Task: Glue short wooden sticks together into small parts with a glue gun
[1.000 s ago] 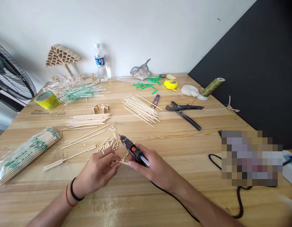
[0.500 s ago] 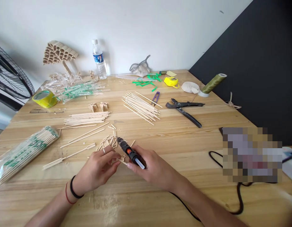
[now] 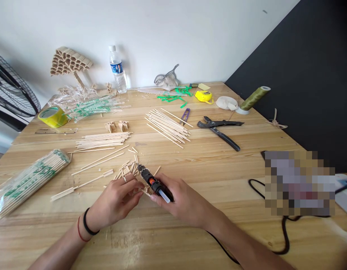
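Note:
My right hand (image 3: 176,193) is wrapped round a black glue gun (image 3: 152,180), with a pale glue stick poking from its rear and its nozzle pointing away. Between the fingertips of my left hand (image 3: 124,195) is a small piece made of short wooden sticks (image 3: 147,190), partly hidden by the fingers and the gun. The right thumb lies close to this piece; whether it touches cannot be made out. Just beyond both hands, a loose pile of short cut sticks (image 3: 127,170) lies on the wooden table (image 3: 150,236).
Long sticks (image 3: 168,127) lie mid-table beside purple snips (image 3: 185,116) and black pliers (image 3: 218,129). Bagged sticks (image 3: 32,180) and yellow tape (image 3: 53,117) are left. A water bottle (image 3: 117,71) and a stick-built tree (image 3: 70,63) stand behind. A black cord (image 3: 222,245) runs near my right forearm.
The glue gun has tilted and shifted very slightly, its rear end a little lower. Both hands otherwise stay in nearly the same place, with the small stick piece still in the left fingers.

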Action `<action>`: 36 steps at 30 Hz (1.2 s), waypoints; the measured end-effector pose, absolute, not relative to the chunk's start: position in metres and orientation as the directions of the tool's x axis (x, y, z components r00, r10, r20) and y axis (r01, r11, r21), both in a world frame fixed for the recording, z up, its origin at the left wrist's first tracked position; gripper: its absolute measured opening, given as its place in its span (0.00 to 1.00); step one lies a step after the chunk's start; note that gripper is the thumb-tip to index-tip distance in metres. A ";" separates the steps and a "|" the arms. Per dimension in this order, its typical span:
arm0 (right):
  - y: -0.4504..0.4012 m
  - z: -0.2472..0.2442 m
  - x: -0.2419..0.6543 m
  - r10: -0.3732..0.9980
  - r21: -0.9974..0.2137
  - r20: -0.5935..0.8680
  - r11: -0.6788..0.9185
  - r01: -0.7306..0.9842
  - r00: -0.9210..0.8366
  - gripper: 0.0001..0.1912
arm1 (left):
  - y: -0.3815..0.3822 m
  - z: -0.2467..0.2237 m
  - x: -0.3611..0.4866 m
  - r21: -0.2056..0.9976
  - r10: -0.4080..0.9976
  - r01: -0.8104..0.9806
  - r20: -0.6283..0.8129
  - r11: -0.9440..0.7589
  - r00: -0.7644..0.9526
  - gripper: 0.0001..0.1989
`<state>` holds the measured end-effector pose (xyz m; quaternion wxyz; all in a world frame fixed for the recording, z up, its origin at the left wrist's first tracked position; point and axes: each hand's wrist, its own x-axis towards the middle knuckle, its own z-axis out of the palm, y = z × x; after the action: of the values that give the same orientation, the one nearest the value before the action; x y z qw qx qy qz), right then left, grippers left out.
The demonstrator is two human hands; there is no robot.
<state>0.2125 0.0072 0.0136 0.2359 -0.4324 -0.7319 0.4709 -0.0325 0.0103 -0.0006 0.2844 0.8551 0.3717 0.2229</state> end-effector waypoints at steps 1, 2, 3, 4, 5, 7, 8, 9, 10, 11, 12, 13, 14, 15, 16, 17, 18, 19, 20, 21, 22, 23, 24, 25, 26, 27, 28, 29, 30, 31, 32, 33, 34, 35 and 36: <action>0.007 0.014 0.213 0.855 -0.893 -0.064 0.181 0.412 -0.515 0.05 | 0.010 -0.001 -0.032 0.654 0.762 0.506 0.170 -0.562 0.625 0.08; 0.007 0.014 0.212 0.854 -0.893 -0.069 0.178 0.414 -0.516 0.05 | 0.010 -0.001 -0.032 0.656 0.762 0.505 0.169 -0.561 0.626 0.09; 0.007 0.014 0.212 0.853 -0.892 -0.074 0.175 0.416 -0.516 0.05 | 0.010 -0.001 -0.032 0.657 0.761 0.505 0.168 -0.560 0.626 0.09; 0.007 0.014 0.212 0.853 -0.891 -0.079 0.172 0.419 -0.516 0.05 | 0.011 -0.001 -0.032 0.658 0.761 0.504 0.166 -0.560 0.628 0.09; 0.007 0.014 0.212 0.852 -0.890 -0.084 0.169 0.423 -0.517 0.05 | 0.011 -0.001 -0.032 0.659 0.760 0.504 0.164 -0.559 0.629 0.09; 0.007 0.013 0.212 0.850 -0.887 -0.094 0.165 0.432 -0.519 0.06 | 0.011 -0.001 -0.032 0.660 0.758 0.503 0.158 -0.558 0.633 0.09; 0.007 0.013 0.212 0.848 -0.885 -0.099 0.164 0.435 -0.521 0.06 | 0.011 -0.001 -0.032 0.661 0.755 0.500 0.158 -0.559 0.636 0.09; 0.006 0.012 0.212 0.847 -0.884 -0.102 0.164 0.439 -0.522 0.07 | 0.012 -0.002 -0.032 0.661 0.754 0.498 0.159 -0.561 0.637 0.09; 0.006 0.012 0.212 0.846 -0.882 -0.106 0.163 0.443 -0.523 0.07 | 0.012 -0.002 -0.032 0.660 0.753 0.497 0.162 -0.563 0.638 0.09; 0.006 0.013 0.212 0.845 -0.880 -0.110 0.163 0.446 -0.524 0.08 | 0.012 -0.002 -0.032 0.659 0.752 0.497 0.163 -0.565 0.639 0.08; 0.006 0.013 0.213 0.843 -0.879 -0.113 0.162 0.449 -0.525 0.08 | 0.012 -0.002 -0.032 0.656 0.753 0.499 0.165 -0.566 0.638 0.08; 0.006 0.013 0.213 0.842 -0.878 -0.116 0.161 0.451 -0.527 0.08 | 0.012 -0.002 -0.032 0.653 0.753 0.501 0.166 -0.568 0.636 0.08; 0.005 0.014 0.213 0.841 -0.878 -0.117 0.160 0.450 -0.528 0.09 | 0.012 -0.001 -0.032 0.649 0.755 0.505 0.167 -0.569 0.635 0.07; 0.005 0.014 0.213 0.840 -0.879 -0.118 0.160 0.449 -0.530 0.09 | 0.012 -0.001 -0.032 0.646 0.754 0.507 0.169 -0.571 0.635 0.07; 0.005 0.015 0.213 0.838 -0.880 -0.118 0.161 0.447 -0.533 0.10 | 0.012 -0.001 -0.031 0.644 0.753 0.507 0.171 -0.573 0.635 0.07; 0.006 0.015 0.213 0.836 -0.880 -0.117 0.163 0.447 -0.535 0.10 | 0.013 -0.001 -0.031 0.643 0.752 0.506 0.173 -0.575 0.636 0.07; 0.006 0.014 0.212 0.835 -0.878 -0.118 0.165 0.450 -0.537 0.10 | 0.013 -0.001 -0.031 0.643 0.751 0.504 0.174 -0.576 0.637 0.07; 0.006 0.014 0.212 0.835 -0.875 -0.120 0.166 0.454 -0.537 0.10 | 0.013 -0.001 -0.031 0.645 0.751 0.504 0.172 -0.575 0.637 0.07; 0.006 0.014 0.212 0.835 -0.873 -0.123 0.167 0.459 -0.537 0.10 | 0.013 -0.001 -0.031 0.645 0.752 0.505 0.169 -0.573 0.637 0.07; 0.006 0.013 0.212 0.835 -0.870 -0.125 0.167 0.464 -0.535 0.09 | 0.013 -0.001 -0.032 0.644 0.753 0.509 0.164 -0.571 0.637 0.08; 0.006 0.013 0.212 0.836 -0.868 -0.129 0.165 0.468 -0.533 0.09 | 0.013 -0.001 -0.032 0.642 0.754 0.513 0.159 -0.570 0.638 0.07; 0.005 0.012 0.212 0.836 -0.866 -0.133 0.164 0.473 -0.532 0.09 | 0.013 -0.001 -0.032 0.639 0.754 0.516 0.157 -0.570 0.638 0.07; 0.005 0.012 0.212 0.836 -0.864 -0.136 0.163 0.477 -0.532 0.09 | 0.013 -0.001 -0.032 0.633 0.753 0.519 0.160 -0.574 0.638 0.07; 0.005 0.012 0.212 0.835 -0.862 -0.138 0.163 0.479 -0.532 0.10 | 0.013 -0.001 -0.032 0.626 0.752 0.522 0.166 -0.580 0.638 0.07; 0.005 0.012 0.212 0.834 -0.862 -0.138 0.164 0.479 -0.534 0.10 | 0.013 -0.001 -0.032 0.617 0.751 0.524 0.173 -0.587 0.637 0.07; 0.005 0.012 0.212 0.833 -0.862 -0.137 0.166 0.478 -0.535 0.11 | 0.013 -0.001 -0.032 0.610 0.750 0.526 0.180 -0.593 0.637 0.08; 0.005 0.012 0.212 0.832 -0.863 -0.136 0.167 0.476 -0.538 0.11 | 0.013 -0.001 -0.031 0.604 0.748 0.527 0.185 -0.598 0.637 0.08; 0.005 0.012 0.212 0.831 -0.864 -0.136 0.167 0.474 -0.540 0.12 | 0.013 0.000 -0.031 0.601 0.747 0.526 0.189 -0.601 0.637 0.09; 0.005 0.012 0.212 0.830 -0.865 -0.135 0.167 0.473 -0.541 0.12 | 0.013 0.000 -0.031 0.602 0.745 0.523 0.192 -0.603 0.638 0.09; 0.005 0.012 0.211 0.830 -0.865 -0.135 0.167 0.473 -0.541 0.12 | 0.013 0.000 -0.031 0.605 0.745 0.520 0.194 -0.603 0.639 0.09; 0.005 0.011 0.211 0.831 -0.865 -0.133 0.168 0.472 -0.540 0.12 | 0.013 0.001 -0.030 0.609 0.744 0.516 0.195 -0.603 0.639 0.09; 0.005 0.011 0.211 0.830 -0.867 -0.131 0.169 0.469 -0.542 0.12 | 0.013 0.001 -0.030 0.612 0.744 0.513 0.198 -0.602 0.638 0.08; 0.005 0.011 0.211 0.829 -0.869 -0.129 0.170 0.465 -0.544 0.12 | 0.013 0.001 -0.030 0.614 0.744 0.510 0.200 -0.602 0.638 0.08; 0.004 0.011 0.211 0.828 -0.870 -0.127 0.171 0.463 -0.546 0.12 | 0.013 0.001 -0.030 0.615 0.743 0.508 0.202 -0.603 0.638 0.07; 0.004 0.010 0.212 0.827 -0.871 -0.126 0.172 0.460 -0.548 0.13 | 0.013 0.001 -0.030 0.614 0.743 0.508 0.204 -0.604 0.638 0.07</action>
<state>0.2115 0.0040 0.0104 0.1934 -0.4343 -0.7406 0.4749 -0.0303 0.0131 0.0011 0.2602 0.8667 0.3608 0.2259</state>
